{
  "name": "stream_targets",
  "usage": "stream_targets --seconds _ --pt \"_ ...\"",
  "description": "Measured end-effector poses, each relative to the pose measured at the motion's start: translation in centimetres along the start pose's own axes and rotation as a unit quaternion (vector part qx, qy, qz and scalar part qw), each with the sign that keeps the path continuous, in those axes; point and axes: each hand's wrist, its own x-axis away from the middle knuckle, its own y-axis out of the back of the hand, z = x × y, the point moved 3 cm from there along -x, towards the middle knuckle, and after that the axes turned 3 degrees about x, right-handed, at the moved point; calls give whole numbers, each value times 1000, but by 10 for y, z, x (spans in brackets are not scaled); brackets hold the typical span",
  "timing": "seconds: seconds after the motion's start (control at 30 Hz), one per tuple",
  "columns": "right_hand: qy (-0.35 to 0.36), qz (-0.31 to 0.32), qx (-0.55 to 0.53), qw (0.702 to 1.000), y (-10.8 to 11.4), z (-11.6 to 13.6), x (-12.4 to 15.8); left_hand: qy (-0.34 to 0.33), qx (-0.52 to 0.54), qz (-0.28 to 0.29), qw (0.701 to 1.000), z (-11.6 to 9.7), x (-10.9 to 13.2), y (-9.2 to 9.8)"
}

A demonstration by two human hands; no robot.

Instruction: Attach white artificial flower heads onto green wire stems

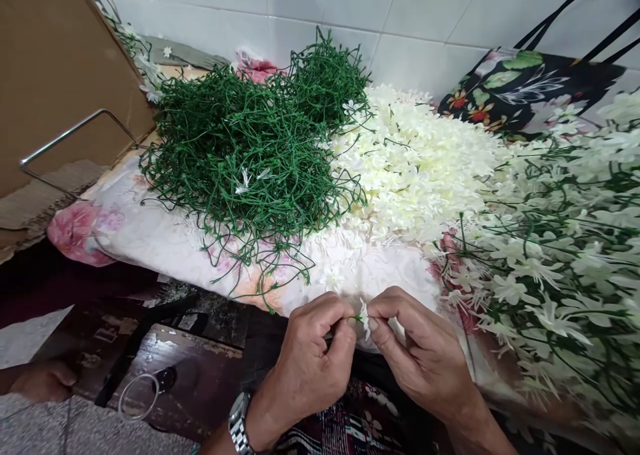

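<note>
At the table's front edge, my left hand (320,345) pinches a green plastic stem whose tip shows between thumb and forefinger. Facing it, my right hand (423,352) pinches a small white artificial flower (365,318) that meets the stem's tip. Most of the stem is hidden in my left hand. Beyond my hands lies a tangled heap of green plastic stems (250,148), with a pile of loose cream-white petals (415,162) to its right. Farther right is a large mass of white flowers on green stems (555,262).
A floral cloth (135,215) covers the table against a white tiled wall (340,2). A cardboard box (60,62) and a metal wire handle (65,135) stand left. A black floral bag (530,88) leans at back right. Another person's hand (43,382) is at lower left, near a brown wooden surface (185,375).
</note>
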Motion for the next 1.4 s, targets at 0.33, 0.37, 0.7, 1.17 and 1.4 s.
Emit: stream_targets --seconds 0.33,0.37,0.7,1.17,1.4 --pt "6 14 -1 1000 -5 -4 0 8 6 1 1000 -1 -2 -1" --pt "7 13 1 1000 -5 -4 -1 9 10 5 1000 -1 -2 0" --pt "80 4 85 993 8 12 -4 83 148 43 985 3 -2 14" --pt "85 18 37 996 14 16 -10 55 82 102 990 2 0 13" --pt "71 36 26 996 15 14 -10 54 91 107 989 -1 -2 13"
